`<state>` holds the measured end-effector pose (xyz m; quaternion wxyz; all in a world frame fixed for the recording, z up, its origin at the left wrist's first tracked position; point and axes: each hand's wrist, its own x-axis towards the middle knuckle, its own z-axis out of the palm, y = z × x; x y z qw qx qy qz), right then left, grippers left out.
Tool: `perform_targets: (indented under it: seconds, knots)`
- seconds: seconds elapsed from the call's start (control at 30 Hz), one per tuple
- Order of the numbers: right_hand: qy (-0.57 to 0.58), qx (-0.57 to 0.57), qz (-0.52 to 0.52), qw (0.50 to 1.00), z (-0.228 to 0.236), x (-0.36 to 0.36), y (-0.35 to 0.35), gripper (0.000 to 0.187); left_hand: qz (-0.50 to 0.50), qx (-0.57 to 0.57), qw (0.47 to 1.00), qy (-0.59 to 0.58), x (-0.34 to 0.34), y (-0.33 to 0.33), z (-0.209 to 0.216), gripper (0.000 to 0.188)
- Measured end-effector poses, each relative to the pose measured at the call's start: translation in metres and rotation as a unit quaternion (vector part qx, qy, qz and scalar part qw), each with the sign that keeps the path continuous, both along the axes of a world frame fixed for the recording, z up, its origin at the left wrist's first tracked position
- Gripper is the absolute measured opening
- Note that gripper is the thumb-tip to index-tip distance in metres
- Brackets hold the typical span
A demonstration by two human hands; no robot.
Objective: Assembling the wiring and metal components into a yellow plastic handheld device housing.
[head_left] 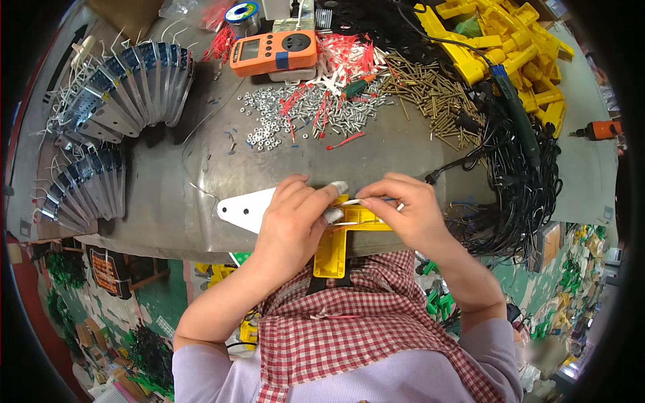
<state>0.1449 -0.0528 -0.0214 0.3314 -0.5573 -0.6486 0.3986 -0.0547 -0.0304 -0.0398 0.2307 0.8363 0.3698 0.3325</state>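
My left hand is closed over the wide end of a white tapered plate with dark holes, where it meets a yellow plastic housing. White covering shows on some of its fingertips. The yellow housing is hollow and T-shaped, lying at the table's near edge in front of my apron. Thin white wires cross over the housing between my hands. My right hand pinches one of them between thumb and forefinger, above the housing's right arm. My left hand hides the joint of plate and housing.
Loose nuts and screws, brass-coloured pins and an orange meter lie beyond my hands. Several stacked plates with wires stand left. Black cables, yellow housings and an orange-handled screwdriver are right.
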Motion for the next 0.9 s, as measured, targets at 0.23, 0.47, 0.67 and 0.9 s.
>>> perform_targets:
  seconds: [0.23,0.47,0.67,0.9]
  knots:
    - [-0.037,-0.025,0.114,0.992,0.018,0.016,0.004,0.016,0.013,-0.013,1.0,0.005,0.001,0.003,-0.001,0.025]
    - [-0.09,0.063,0.101,0.989,0.001,0.019,-0.001,0.015,0.016,0.047,0.998,0.047,0.007,-0.008,0.006,0.023]
    - [-0.05,0.006,0.107,0.993,0.005,0.022,0.004,0.015,0.014,0.017,0.999,0.047,0.006,-0.01,0.0,0.019]
    - [-0.052,0.008,0.088,0.995,0.001,0.017,0.001,0.014,0.009,0.061,0.995,0.08,0.008,-0.01,0.005,0.019]
